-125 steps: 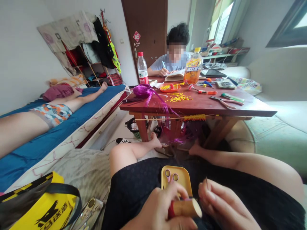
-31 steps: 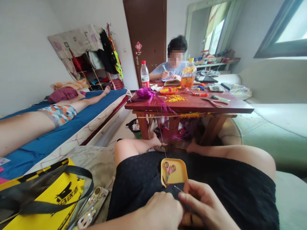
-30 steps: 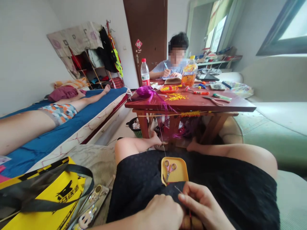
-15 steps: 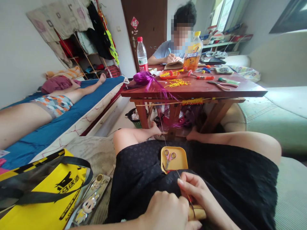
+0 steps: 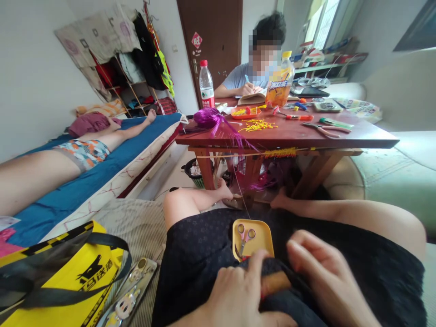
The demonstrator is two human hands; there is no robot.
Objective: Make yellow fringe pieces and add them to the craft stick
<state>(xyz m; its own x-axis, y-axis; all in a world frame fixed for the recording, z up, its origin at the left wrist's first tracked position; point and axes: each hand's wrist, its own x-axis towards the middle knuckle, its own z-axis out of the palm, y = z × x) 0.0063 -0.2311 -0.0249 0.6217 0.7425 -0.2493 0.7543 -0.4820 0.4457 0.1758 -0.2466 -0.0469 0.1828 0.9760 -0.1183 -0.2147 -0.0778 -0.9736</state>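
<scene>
My left hand (image 5: 235,295) is closed around a tan wooden spool (image 5: 275,283) resting on my lap. My right hand (image 5: 323,272) is just right of the spool with its fingers curled; what it pinches, if anything, is too small to see. A thin thread (image 5: 242,195) runs from my lap up toward the wooden table (image 5: 289,136). A small yellow tray (image 5: 264,238) lies on my black skirt just beyond my hands, holding pink-handled scissors (image 5: 244,237).
A person sits writing behind the table, which carries bottles (image 5: 205,85), purple fibre (image 5: 209,118), yellow strips, pliers. Another person lies on the blue bed (image 5: 102,168) at left. A yellow bag (image 5: 64,281) and a phone (image 5: 129,295) lie at my left.
My right hand has moved away from the spool to the right and lifted. The left hand shifted over the spool. The view tilted slightly.
</scene>
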